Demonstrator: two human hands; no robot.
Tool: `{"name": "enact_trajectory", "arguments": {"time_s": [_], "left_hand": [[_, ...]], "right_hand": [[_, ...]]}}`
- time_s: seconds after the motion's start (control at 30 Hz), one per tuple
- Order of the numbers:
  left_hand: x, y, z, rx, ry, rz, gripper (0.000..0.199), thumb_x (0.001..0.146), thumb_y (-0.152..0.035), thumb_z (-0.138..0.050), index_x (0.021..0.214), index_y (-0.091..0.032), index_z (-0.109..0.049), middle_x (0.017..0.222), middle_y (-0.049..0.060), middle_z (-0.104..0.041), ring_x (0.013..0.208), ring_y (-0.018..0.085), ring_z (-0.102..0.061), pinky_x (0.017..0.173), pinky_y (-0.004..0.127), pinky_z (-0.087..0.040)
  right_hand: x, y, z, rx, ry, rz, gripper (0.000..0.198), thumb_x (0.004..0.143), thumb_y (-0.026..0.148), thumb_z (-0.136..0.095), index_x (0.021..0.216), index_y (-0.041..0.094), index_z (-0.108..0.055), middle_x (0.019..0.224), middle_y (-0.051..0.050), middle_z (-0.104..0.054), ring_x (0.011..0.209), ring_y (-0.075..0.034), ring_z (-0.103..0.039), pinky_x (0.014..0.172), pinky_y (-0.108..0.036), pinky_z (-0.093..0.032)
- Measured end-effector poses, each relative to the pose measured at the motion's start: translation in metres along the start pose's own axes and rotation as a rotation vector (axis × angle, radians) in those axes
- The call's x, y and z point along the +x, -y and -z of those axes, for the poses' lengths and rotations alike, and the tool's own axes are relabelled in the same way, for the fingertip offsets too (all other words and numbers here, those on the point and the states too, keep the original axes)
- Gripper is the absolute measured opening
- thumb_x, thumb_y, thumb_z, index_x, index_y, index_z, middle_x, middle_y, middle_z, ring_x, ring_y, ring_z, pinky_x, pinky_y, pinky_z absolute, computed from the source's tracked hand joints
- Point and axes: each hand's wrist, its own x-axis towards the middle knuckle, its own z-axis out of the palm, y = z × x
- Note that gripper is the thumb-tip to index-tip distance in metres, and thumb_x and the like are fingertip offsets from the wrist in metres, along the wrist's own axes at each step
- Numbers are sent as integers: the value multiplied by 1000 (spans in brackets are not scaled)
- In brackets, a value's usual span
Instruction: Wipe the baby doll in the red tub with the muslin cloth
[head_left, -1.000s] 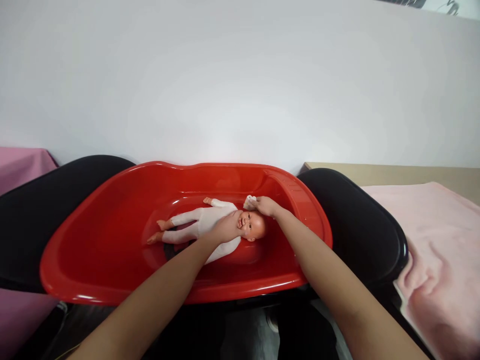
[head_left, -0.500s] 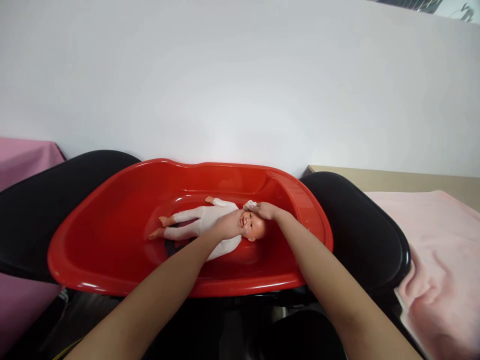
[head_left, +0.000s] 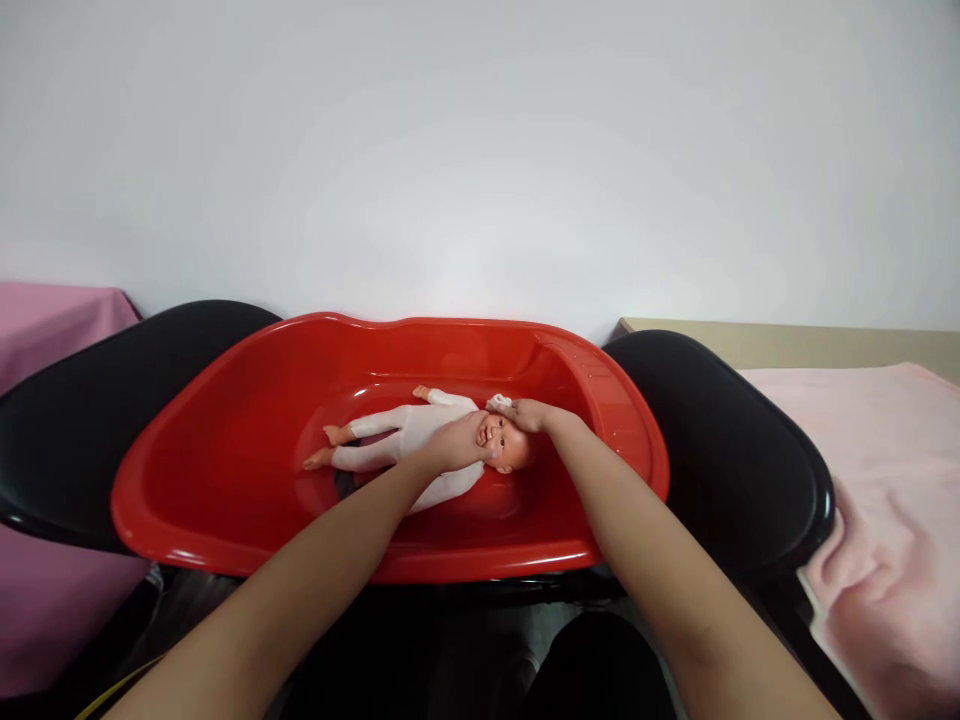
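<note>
A baby doll (head_left: pixel 427 425) in white clothing lies on its back inside a red baby bathtub (head_left: pixel 217 480), feet to the left and head to the right. My left hand (head_left: pixel 459 444) is closed around the doll's chin and neck, its wrist crossing the chest. At the far side of the doll's head, my right hand (head_left: pixel 528 414) grips a small white cloth (head_left: pixel 499 403) against the cheek or ear. The right fingertips are partly hidden by the cloth. A dark patch shows beneath the doll's legs.
Black rounded panels flank the tub, one left (head_left: pixel 75 440) and one right (head_left: pixel 735 450). A light pink blanket (head_left: pixel 892 460) covers the surface on the right; a pink cloth (head_left: pixel 60 320) hangs at the left. Behind the tub rises a pale wall (head_left: pixel 480 160).
The view has shifted slightly. Both hands keep nearly the same places on the doll's neck and head, with the white cloth still in the right hand.
</note>
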Motion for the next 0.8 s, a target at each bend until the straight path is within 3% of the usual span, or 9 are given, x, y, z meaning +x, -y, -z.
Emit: {"name": "enact_trajectory", "arguments": {"time_s": [0.1, 0.2, 0.3, 0.4, 0.57, 0.7, 0.8], "left_hand": [[4, 5, -1, 29, 25, 42, 46, 80, -37, -75, 122, -19, -66, 114, 9, -76, 100, 31, -72, 83, 32, -53], [8, 13, -3, 22, 33, 47, 42, 84, -38, -73, 121, -19, -65, 110, 11, -76, 97, 32, -71, 84, 36, -54], [11, 20, -5, -2, 26, 29, 52, 84, -37, -74, 131, -19, -60, 120, 13, -74, 105, 33, -70, 93, 39, -53], [12, 20, -6, -33, -7, -30, 58, 84, -36, -73, 137, -19, -56, 131, 13, -70, 113, 33, -68, 101, 39, -51], [9, 15, -3, 0, 16, -12, 50, 82, -35, -74, 129, -21, -61, 123, 11, -72, 107, 34, -69, 92, 40, -53], [10, 19, -2, 21, 35, 31, 43, 84, -40, -74, 120, -21, -63, 115, 12, -73, 100, 32, -69, 87, 38, -53], [11, 27, -2, 25, 42, 70, 43, 86, -43, -72, 121, -21, -62, 112, 11, -74, 99, 32, -69, 88, 38, -53]], "right_hand": [[0, -5, 5, 0, -52, 33, 51, 102, 64, -54, 123, 24, -77, 125, -9, -79, 116, -30, -72, 106, -37, -53], [0, -5, 9, 34, -121, 140, 47, 104, 54, -57, 132, 21, -74, 134, -9, -75, 126, -30, -67, 111, -36, -50], [3, 1, 7, 84, -23, 243, 48, 107, 52, -50, 134, 19, -73, 137, -10, -74, 127, -28, -68, 111, -35, -51], [7, 4, 1, 22, 81, 207, 52, 108, 57, -45, 127, 19, -75, 130, -12, -77, 117, -28, -73, 105, -36, -54], [12, -8, -2, -80, -25, 69, 50, 103, 63, -54, 122, 23, -78, 122, -12, -80, 110, -30, -74, 101, -37, -55], [10, -15, 6, -59, -118, 85, 43, 101, 59, -62, 120, 25, -80, 121, -8, -80, 110, -29, -74, 103, -37, -54], [8, -10, 8, 43, -154, 181, 48, 104, 58, -55, 127, 23, -77, 133, -7, -76, 122, -28, -70, 109, -35, -52]]}}
